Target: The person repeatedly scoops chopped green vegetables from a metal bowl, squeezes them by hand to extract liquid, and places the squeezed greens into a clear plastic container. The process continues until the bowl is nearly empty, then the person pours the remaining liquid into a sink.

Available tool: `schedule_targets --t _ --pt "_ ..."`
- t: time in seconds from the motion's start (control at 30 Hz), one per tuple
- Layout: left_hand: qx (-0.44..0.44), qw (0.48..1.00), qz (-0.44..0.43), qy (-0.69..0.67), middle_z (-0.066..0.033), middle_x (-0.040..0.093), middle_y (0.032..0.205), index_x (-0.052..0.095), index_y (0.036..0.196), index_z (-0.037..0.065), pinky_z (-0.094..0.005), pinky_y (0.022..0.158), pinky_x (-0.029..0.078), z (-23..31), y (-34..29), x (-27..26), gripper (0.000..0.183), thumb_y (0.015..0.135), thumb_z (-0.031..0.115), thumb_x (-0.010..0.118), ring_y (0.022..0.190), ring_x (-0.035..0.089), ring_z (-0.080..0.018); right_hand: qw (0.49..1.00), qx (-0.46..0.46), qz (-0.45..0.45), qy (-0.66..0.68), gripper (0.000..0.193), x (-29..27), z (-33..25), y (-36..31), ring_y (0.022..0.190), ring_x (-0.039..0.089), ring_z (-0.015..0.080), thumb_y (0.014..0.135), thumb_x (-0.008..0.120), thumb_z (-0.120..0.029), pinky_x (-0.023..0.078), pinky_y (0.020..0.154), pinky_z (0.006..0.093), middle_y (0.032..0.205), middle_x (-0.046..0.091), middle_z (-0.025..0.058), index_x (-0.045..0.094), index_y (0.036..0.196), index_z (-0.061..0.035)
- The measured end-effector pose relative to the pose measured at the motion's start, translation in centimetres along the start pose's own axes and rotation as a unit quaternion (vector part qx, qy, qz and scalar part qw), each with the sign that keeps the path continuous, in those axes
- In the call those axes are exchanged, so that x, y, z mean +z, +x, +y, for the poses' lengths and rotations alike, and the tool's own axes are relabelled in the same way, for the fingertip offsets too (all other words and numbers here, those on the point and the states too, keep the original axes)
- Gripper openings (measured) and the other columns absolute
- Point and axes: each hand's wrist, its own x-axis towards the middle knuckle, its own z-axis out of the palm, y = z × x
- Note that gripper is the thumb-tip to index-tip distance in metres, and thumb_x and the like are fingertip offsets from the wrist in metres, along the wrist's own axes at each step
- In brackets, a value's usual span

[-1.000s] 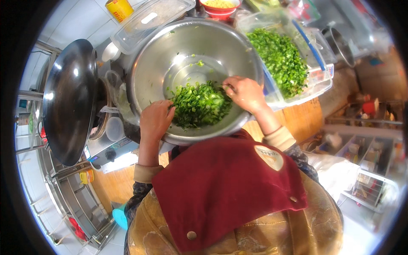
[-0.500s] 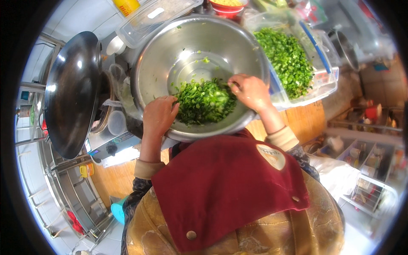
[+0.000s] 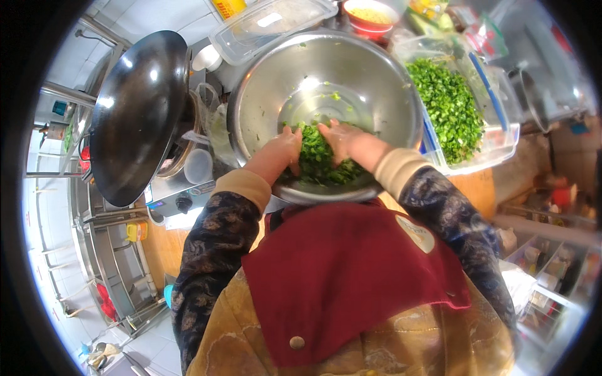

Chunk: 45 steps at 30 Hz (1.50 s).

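A large steel bowl [image 3: 382, 81] stands in front of me with a heap of chopped greens [image 3: 316, 153] at its near side. My left hand [image 3: 285, 149] grips the heap's left side, fingertips dug in among the leaves. From the right, my right hand [image 3: 343, 141] grips the other side, its fingers partly buried. The greens are squeezed between the two hands. To the right of the bowl, more chopped greens [image 3: 448, 106] fill a clear plastic box [image 3: 464, 166] with blue clips.
A big black wok [image 3: 135, 119] stands tilted at the left, above a cooker with a knob [image 3: 184, 205]. Behind the bowl are a clear lid [image 3: 269, 28] and a red-and-white bowl [image 3: 371, 28] of yellow bits. A steel rack [image 3: 100, 250] stands lower left.
Both hands have moved inward from the bowl's near rim and right wall into the greens, pressing the heap narrower. My forearms reach further into the bowl.
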Motion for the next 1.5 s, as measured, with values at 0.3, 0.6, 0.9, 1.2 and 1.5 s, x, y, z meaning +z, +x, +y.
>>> schedule_targets --t 0.3,0.6,0.9,1.2,1.5 --pt "-0.023 0.989 -0.033 -0.141 -0.0217 0.063 0.101 0.05 0.117 0.0 -0.0353 0.084 0.05 -0.9 6.0 3.1 0.08 0.048 0.022 0.085 0.1 0.061 -0.0294 0.978 -0.07 0.143 0.136 0.075 5.3 2.1 6.5 0.115 0.049 0.0365 0.062 0.078 -0.014 0.043 0.097 0.0392 0.127 0.045 0.0246 0.039 0.125 -0.0036" --pt "0.089 0.804 -0.09 -0.581 -0.0113 0.056 0.111 0.045 0.125 -0.001 -0.0306 0.087 0.045 -0.5 -1.7 -2.3 0.065 0.065 0.008 0.067 0.101 0.055 -0.0178 0.938 -0.165 0.071 0.298 0.067 -2.1 3.6 -1.1 0.102 0.057 0.0224 0.067 0.073 -0.014 0.045 0.09 0.0325 0.11 0.059 0.0143 0.045 0.128 -0.0057" --pt "0.108 0.364 -0.115 -0.918 -0.0077 0.064 0.101 0.055 0.113 0.003 -0.0337 0.081 0.051 2.7 -1.3 -0.5 0.029 0.094 0.023 0.046 0.093 0.062 -0.019 0.818 -0.263 0.208 0.467 0.038 -3.4 1.8 -5.6 0.098 0.055 0.0164 0.074 0.072 -0.009 0.043 0.087 0.0289 0.101 0.059 0.0079 0.056 0.108 -0.0061" --pt "0.154 0.281 -0.096 -0.943 -0.0101 0.065 0.1 0.062 0.104 0.008 -0.0423 0.072 0.052 0.4 -3.7 -2.4 0.031 0.091 0.032 0.045 0.088 0.063 -0.025 0.802 -0.076 0.23 0.545 0.034 -1.9 2.2 -8.8 0.092 0.054 0.0134 0.085 0.063 -0.019 0.046 0.08 0.0277 0.11 0.054 0.0069 0.054 0.115 -0.0068" --pt "0.305 0.236 -0.047 -0.922 -0.0105 0.063 0.108 0.057 0.117 0.009 -0.0447 0.074 0.052 1.8 -2.8 -5.1 0.04 0.093 0.034 0.036 0.095 0.061 -0.0268 0.459 -0.11 0.16 0.867 0.045 -1.9 0.6 -6.0 0.085 0.061 0.0248 0.093 0.048 -0.046 0.05 0.078 0.0345 0.092 0.061 0.01 0.056 0.104 -0.0035"
